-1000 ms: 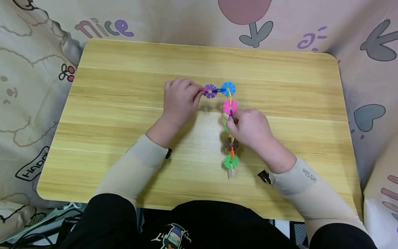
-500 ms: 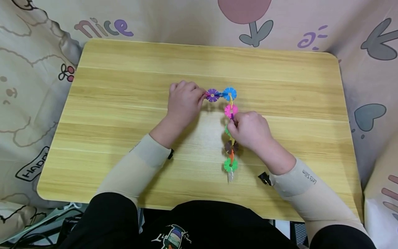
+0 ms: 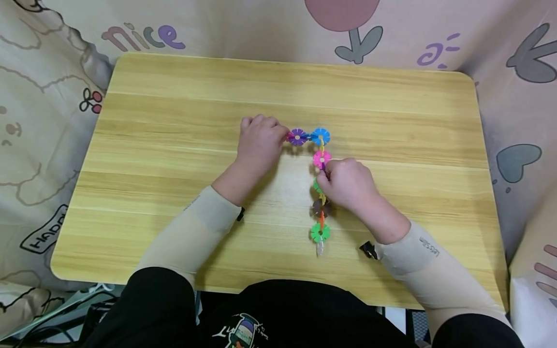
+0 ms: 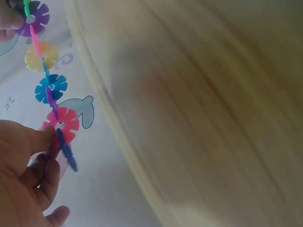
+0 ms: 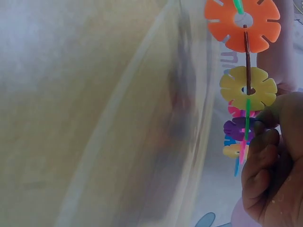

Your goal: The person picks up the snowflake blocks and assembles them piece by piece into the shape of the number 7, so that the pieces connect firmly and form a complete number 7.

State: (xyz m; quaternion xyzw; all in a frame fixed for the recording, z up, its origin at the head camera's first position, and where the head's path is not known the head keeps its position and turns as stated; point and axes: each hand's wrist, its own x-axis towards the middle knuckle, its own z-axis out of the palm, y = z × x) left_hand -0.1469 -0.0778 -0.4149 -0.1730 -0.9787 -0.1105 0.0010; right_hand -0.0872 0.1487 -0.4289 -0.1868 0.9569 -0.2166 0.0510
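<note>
Interlocking slotted plastic discs form a chain, bent into a corner at a blue disc (image 3: 320,137). My left hand (image 3: 262,145) pinches a pink disc (image 4: 65,124) near the chain's left end, where a dark blue disc (image 4: 67,153) sticks out edge-on. Beside these fingers is a purple disc (image 3: 298,137). My right hand (image 3: 349,181) pinches a different purple disc (image 5: 236,128) midway down the other arm of the chain, below another pink disc (image 3: 322,159). A brown disc (image 3: 321,208), a green disc (image 3: 320,232) and a clear disc (image 3: 320,248) lead toward my body.
Under the chain is a light wood table (image 3: 165,111) with rounded corners. Printed curtain cloth (image 3: 261,29) stands along its back and sides. Black clips (image 3: 369,250) show at the sleeve cuffs.
Both hands and the chain have come slightly nearer my body. My left hand has also shifted a little to the right. Both keep their pinch on the discs.
</note>
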